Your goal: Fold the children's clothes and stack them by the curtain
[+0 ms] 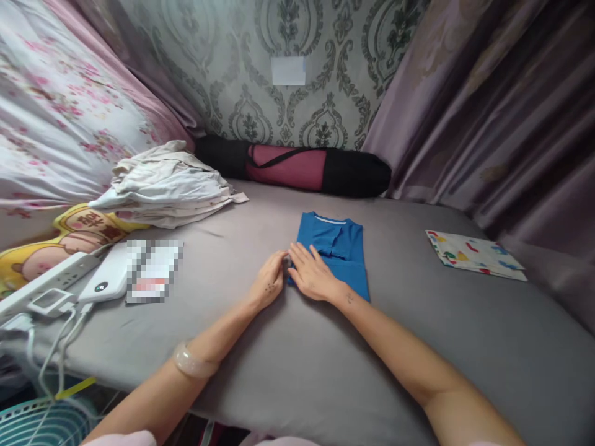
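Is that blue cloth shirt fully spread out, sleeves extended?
No, the blue cloth shirt lies folded into a rough rectangle, partly beneath the right hand.

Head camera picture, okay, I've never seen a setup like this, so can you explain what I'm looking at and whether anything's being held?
There's no machine here: a person works bare-handed, and the single picture comes from a camera worn on their head, looking forward and down. The surface is covered by a grey sheet. In the middle lies a folded blue shirt. The right hand rests flat over its left part; the left hand is at its left edge. Whether the left fingers pinch the fabric is hidden, and nothing is lifted. To the right lies a folded printed cloth; to the left, a heap of pale clothes and a white power strip. A long black-and-pink bag lies behind.
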Demonstrator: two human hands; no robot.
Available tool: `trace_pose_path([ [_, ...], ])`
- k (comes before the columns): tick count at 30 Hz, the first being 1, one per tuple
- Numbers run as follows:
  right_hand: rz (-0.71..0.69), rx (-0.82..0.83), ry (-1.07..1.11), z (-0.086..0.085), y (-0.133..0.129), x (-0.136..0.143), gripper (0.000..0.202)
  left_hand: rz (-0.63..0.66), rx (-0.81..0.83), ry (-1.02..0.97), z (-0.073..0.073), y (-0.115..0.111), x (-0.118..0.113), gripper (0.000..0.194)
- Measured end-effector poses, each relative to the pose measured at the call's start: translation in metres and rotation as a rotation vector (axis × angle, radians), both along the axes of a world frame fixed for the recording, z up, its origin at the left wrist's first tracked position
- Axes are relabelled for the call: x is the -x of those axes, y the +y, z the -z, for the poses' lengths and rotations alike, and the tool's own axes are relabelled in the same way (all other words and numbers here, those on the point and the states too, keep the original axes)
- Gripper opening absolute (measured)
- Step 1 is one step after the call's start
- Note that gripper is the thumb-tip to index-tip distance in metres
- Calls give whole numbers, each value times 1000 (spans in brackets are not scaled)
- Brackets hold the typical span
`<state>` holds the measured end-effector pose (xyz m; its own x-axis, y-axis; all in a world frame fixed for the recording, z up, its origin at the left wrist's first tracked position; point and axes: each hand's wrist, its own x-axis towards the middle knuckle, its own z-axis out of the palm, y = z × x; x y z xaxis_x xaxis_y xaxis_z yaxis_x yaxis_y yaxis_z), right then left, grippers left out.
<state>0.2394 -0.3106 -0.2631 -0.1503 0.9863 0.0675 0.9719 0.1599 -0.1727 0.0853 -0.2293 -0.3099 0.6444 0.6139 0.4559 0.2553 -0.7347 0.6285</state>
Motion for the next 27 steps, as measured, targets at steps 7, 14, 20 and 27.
trace_pose_path([
  [7,-36,44,128,8,3,4,59,22,-40,26,-5,-2,1,41],
  [14,228,-35,54,-7,-35,-30,59,93,-184,137,-26,-3,-15,40],
  [20,458,-83,-79,3,-53,-62,63,171,-345,399,-37,-9,-58,50],
  [27,440,26,-17,16,-53,-70,61,272,-344,650,-27,-8,-78,60],
])
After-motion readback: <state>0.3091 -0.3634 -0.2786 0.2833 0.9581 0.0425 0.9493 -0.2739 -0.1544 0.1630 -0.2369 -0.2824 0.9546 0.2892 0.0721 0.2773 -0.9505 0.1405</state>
